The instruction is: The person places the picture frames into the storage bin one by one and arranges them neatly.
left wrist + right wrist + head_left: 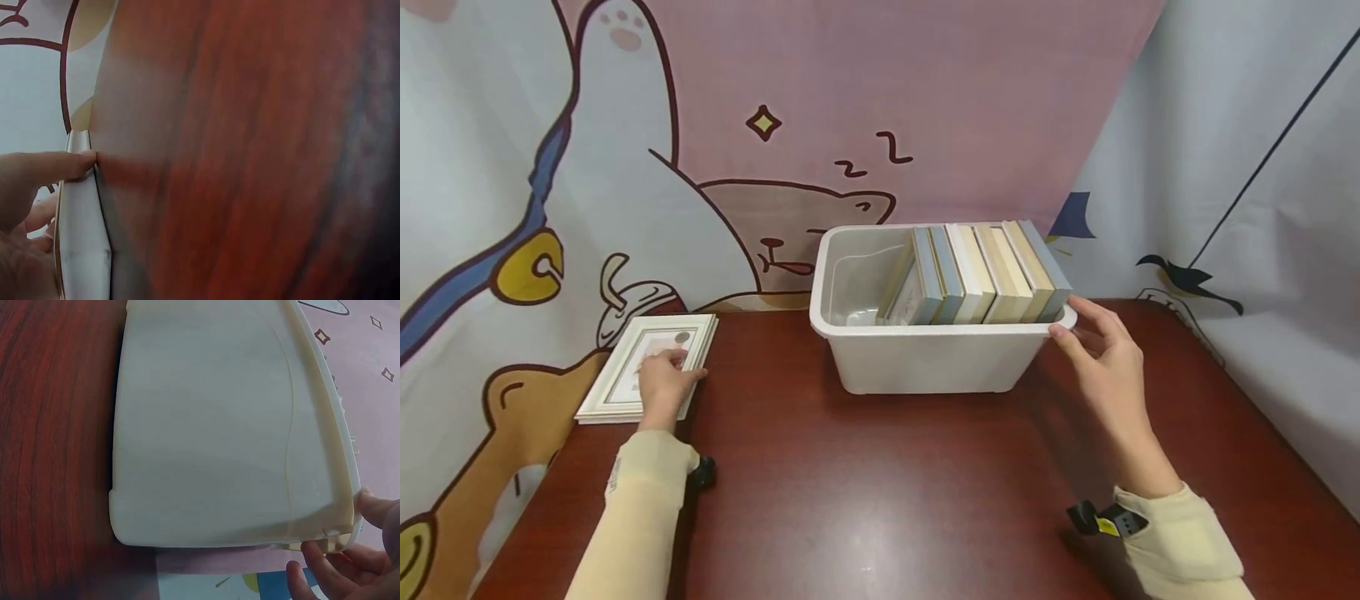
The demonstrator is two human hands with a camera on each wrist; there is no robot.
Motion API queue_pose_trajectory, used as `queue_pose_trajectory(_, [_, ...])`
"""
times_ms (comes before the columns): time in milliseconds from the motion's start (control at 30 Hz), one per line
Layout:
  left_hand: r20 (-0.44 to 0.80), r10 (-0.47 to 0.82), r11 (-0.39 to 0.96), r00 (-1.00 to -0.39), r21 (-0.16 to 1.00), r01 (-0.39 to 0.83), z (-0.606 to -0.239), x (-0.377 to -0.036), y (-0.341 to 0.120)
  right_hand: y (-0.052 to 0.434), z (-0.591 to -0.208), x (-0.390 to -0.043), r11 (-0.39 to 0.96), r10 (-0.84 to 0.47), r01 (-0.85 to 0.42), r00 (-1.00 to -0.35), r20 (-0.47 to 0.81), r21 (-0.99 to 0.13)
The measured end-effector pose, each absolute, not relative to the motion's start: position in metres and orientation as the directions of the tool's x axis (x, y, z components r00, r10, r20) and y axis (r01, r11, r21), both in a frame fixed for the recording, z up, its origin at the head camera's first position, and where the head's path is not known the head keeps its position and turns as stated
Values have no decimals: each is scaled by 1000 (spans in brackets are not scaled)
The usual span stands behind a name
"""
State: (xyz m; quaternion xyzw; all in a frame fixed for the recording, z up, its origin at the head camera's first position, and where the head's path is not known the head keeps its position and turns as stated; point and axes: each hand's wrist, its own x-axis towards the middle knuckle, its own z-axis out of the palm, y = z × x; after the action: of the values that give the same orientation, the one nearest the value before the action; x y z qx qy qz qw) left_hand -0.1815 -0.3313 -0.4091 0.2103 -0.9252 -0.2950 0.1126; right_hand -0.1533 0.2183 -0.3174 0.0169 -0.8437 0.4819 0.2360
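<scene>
At the left of the table lies a white picture frame [625,371] with a thin gold line and a pale print. My left hand [664,385] grips its right side, the thumb [69,165] pressed on the white outer edge and the other fingers curled over the face. A white plastic bin [925,362] stands near the back wall. Several frames [977,279] in blue-grey, white and cream stand upright on edge in its right part. With my right hand [1108,367] I hold the bin's front right corner, thumb on the rim and fingertips [312,550] underneath it.
The dark red-brown table [865,483] meets a cloth backdrop [1000,100] with cartoon animals at the back and both sides. Dark straps with small devices [1108,521] sit at both wrists, below cream sleeves [1183,546]. The bin's left part shows its bare inside.
</scene>
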Motion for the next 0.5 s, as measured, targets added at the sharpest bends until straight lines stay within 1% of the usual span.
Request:
queue_pose_trajectory(67, [84, -463, 752, -883, 565, -340, -408, -181, -331, 218, -318, -151, 539, 197, -257, -888, 416, -802])
queue_pose_trajectory(267, [46, -465, 763, -884, 528, -374, -399, -177, -330, 218, -319, -153, 534, 189, -267, -887, 421, -802])
queue_pose_trajectory(367, [19, -424, 781, -906, 513, -355, -397, -175, -333, 219, -318, -155, 535, 185, -265, -890, 417, -802])
queue_pose_trajectory(500, [-28, -311, 796, -950, 539, -276, -398, -172, -337, 220, -317, -155, 543, 190, -263, -886, 422, -798])
